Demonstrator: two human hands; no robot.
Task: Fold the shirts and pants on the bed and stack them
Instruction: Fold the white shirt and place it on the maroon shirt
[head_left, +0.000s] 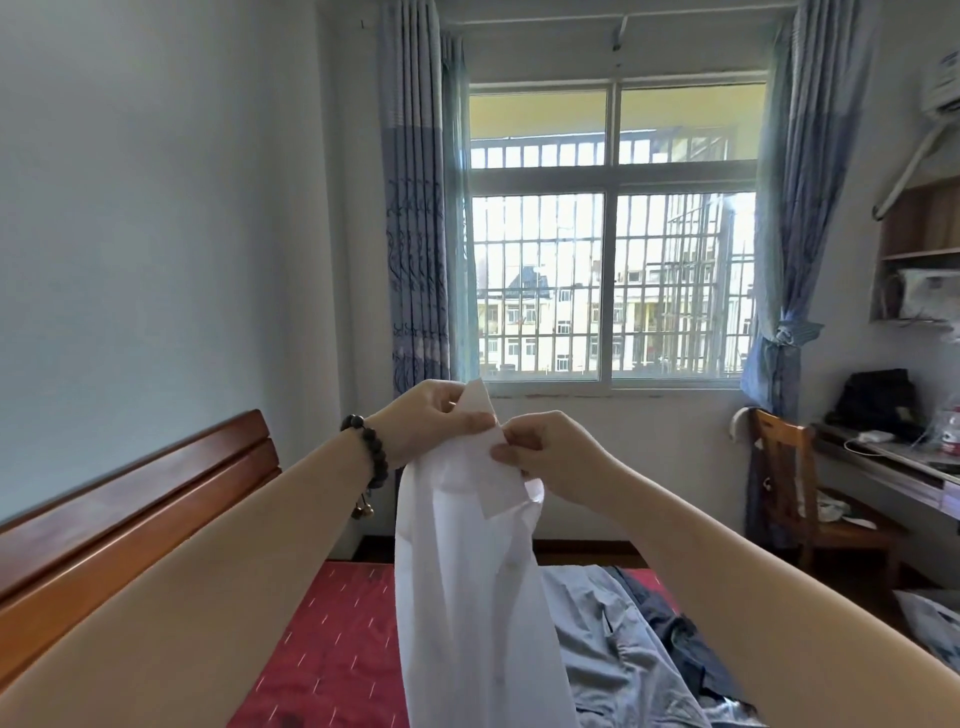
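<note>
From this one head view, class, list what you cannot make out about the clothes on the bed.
- White shirt: its hem is cut off by the bottom edge.
- Grey-blue garment: partly behind the shirt; type unclear.
- Dark garment: crumpled, partly behind the right forearm.
- Any folded stack: none in view.

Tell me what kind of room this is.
Most likely a bedroom in a flat. A bed with a red cover and wooden headboard holds loose clothes, a curtained, barred window faces apartment blocks, and a desk with a wooden chair stands on the right.
</note>
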